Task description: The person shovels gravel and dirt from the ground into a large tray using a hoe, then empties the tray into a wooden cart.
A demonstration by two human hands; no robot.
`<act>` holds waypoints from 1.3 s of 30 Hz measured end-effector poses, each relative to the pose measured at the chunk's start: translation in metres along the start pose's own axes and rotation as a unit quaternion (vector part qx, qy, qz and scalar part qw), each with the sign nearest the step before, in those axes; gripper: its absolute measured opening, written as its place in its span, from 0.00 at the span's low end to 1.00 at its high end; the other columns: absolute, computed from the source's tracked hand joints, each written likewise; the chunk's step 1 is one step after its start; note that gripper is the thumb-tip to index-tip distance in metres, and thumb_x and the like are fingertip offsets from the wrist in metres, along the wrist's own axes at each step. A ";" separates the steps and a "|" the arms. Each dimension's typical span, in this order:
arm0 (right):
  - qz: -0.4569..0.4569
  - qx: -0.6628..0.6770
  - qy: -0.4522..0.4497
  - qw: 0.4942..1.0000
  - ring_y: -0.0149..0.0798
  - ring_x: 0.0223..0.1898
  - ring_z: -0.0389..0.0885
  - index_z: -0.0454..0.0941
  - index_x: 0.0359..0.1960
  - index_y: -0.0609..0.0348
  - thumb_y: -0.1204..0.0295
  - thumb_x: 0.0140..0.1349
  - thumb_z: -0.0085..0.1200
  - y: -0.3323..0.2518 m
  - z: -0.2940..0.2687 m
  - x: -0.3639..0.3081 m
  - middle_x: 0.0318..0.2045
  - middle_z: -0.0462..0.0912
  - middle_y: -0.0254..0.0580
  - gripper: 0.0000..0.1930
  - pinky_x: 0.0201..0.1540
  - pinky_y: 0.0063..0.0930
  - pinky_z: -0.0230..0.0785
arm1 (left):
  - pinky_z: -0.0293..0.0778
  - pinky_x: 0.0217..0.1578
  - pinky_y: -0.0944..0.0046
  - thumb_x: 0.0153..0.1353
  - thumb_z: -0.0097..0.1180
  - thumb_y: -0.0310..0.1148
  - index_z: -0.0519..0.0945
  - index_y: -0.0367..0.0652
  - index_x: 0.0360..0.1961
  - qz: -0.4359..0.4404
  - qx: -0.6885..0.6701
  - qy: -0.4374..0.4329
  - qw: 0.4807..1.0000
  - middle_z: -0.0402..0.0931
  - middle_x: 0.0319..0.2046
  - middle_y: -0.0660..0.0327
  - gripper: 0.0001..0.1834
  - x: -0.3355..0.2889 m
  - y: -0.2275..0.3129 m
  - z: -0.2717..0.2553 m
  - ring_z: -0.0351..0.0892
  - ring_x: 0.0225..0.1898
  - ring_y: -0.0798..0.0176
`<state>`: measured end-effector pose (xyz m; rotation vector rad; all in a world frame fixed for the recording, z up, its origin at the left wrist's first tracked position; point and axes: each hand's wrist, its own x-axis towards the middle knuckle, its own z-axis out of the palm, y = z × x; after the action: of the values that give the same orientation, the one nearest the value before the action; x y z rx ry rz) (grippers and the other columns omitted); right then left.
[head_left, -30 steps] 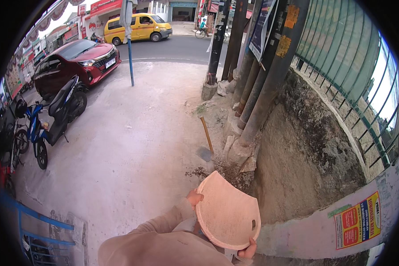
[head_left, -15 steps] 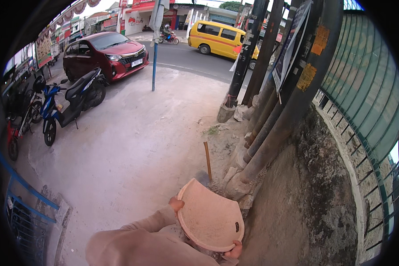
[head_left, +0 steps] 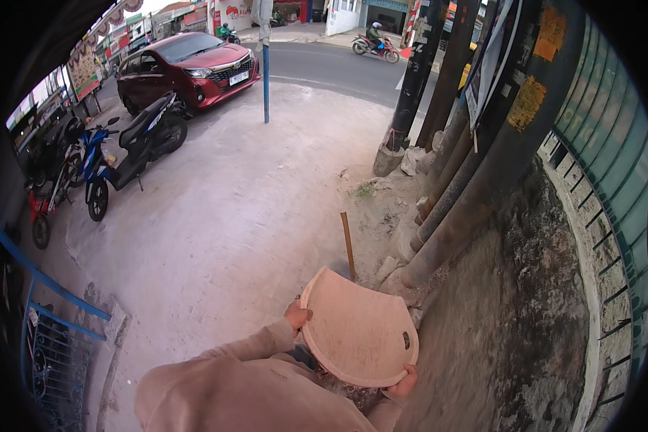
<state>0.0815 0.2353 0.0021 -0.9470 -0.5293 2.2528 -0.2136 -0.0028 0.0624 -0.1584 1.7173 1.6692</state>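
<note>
A wide, shallow scoop pan [head_left: 356, 327], beige and dusty, is held out in front of me and tilted. It has a curved-in far edge and a slot near its right side. My left hand [head_left: 297, 315] is closed round its left rim. My right hand [head_left: 403, 382] grips the lower right rim, below the slot. I see nothing lying on its upward face. Just beyond the pan, a wooden handle [head_left: 348, 245] stands up from the ground; its grey foot is mostly hidden behind the pan.
Thick dark poles [head_left: 450, 216] with broken stones at their feet rise at the right, beside a stained wall [head_left: 515, 317]. A blue gate [head_left: 57, 353] is at lower left. Parked motorbikes [head_left: 133, 147] and a red car [head_left: 187, 68] stand at far left, near the road.
The scoop pan and both hands sit slightly higher and further right in view, while the whole scene has shifted. The yellow van has moved right behind the poles. Another motorbike rider shows on the road.
</note>
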 end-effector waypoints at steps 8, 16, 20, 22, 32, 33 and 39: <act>0.005 0.027 0.060 0.998 0.53 0.57 0.76 0.70 0.57 0.66 0.67 0.55 0.45 0.013 0.018 -0.012 0.56 0.76 0.51 0.27 0.61 0.45 0.69 | 0.76 0.45 0.56 0.45 0.57 0.24 0.77 0.37 0.54 0.018 0.052 -0.063 0.996 0.81 0.43 0.50 0.29 0.061 0.018 0.005 0.81 0.44 0.53; -0.105 0.110 0.086 0.985 0.54 0.57 0.77 0.70 0.59 0.70 0.62 0.62 0.40 0.033 0.057 -0.049 0.56 0.77 0.56 0.28 0.62 0.48 0.69 | 0.75 0.49 0.58 0.48 0.55 0.25 0.75 0.37 0.58 0.127 0.143 -0.237 0.952 0.82 0.47 0.50 0.31 0.123 0.034 0.018 0.81 0.48 0.54; -0.181 0.094 0.180 0.962 0.49 0.56 0.77 0.73 0.56 0.66 0.63 0.64 0.41 0.059 0.078 -0.076 0.55 0.79 0.49 0.24 0.59 0.44 0.70 | 0.74 0.50 0.59 0.49 0.51 0.21 0.74 0.34 0.58 0.084 0.147 -0.306 0.937 0.81 0.47 0.52 0.29 0.114 0.090 0.019 0.79 0.49 0.56; -0.189 0.132 0.192 0.954 0.49 0.55 0.78 0.74 0.54 0.66 0.64 0.65 0.42 0.077 0.109 -0.092 0.53 0.81 0.49 0.22 0.59 0.43 0.69 | 0.74 0.50 0.59 0.49 0.51 0.21 0.74 0.33 0.57 0.045 0.169 -0.312 0.934 0.81 0.47 0.53 0.29 0.115 0.115 0.009 0.79 0.48 0.56; -0.223 0.135 0.357 0.897 0.47 0.48 0.82 0.76 0.51 0.69 0.66 0.63 0.47 0.108 0.085 -0.157 0.48 0.83 0.50 0.20 0.52 0.39 0.74 | 0.76 0.43 0.61 0.47 0.51 0.22 0.72 0.32 0.56 0.004 0.253 -0.409 0.877 0.78 0.44 0.56 0.30 0.126 0.078 0.026 0.78 0.43 0.60; -0.209 0.083 0.383 0.896 0.47 0.46 0.83 0.77 0.51 0.70 0.67 0.62 0.49 0.105 0.079 -0.162 0.47 0.83 0.51 0.20 0.49 0.39 0.75 | 0.77 0.41 0.61 0.47 0.52 0.22 0.72 0.32 0.56 0.001 0.258 -0.417 0.871 0.78 0.43 0.56 0.30 0.121 0.073 0.022 0.79 0.41 0.60; -0.054 -0.047 0.386 0.920 0.47 0.40 0.85 0.76 0.50 0.72 0.69 0.60 0.54 0.107 0.036 -0.158 0.45 0.83 0.54 0.20 0.42 0.37 0.78 | 0.76 0.26 0.61 0.47 0.52 0.23 0.76 0.32 0.51 -0.069 0.270 -0.374 0.884 0.80 0.36 0.54 0.25 0.099 0.037 -0.015 0.80 0.29 0.58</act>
<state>0.0982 0.0459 0.0421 -1.6848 -0.3117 1.5746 -0.3121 0.0278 0.0354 0.5490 1.4308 0.8944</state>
